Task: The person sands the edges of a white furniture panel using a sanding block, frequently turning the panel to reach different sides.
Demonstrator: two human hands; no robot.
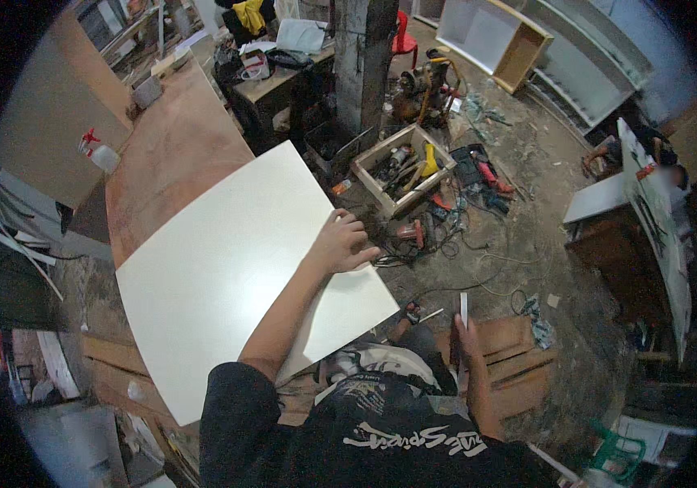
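Note:
A large white panel (210, 260) lies across the reddish-brown work surface and reaches toward my body. My left hand (342, 244) is closed over its right edge, the fingers curling past the rim. My left forearm crosses above the panel. Low on the right, away from the panel, my right hand (469, 337) grips a narrow white strip (464, 309) that points upward. The strip's lower part is hidden by the hand, so its exact kind cannot be made out.
The reddish-brown surface (174, 134) carries a spray bottle (104, 156). Beyond the panel stand a concrete pillar (362, 65) and a wooden tool box (377, 185). Power tools (491, 175) and cables (495, 281) litter the floor. At the far right, a person (605, 154) is beside a large upright board (659, 236).

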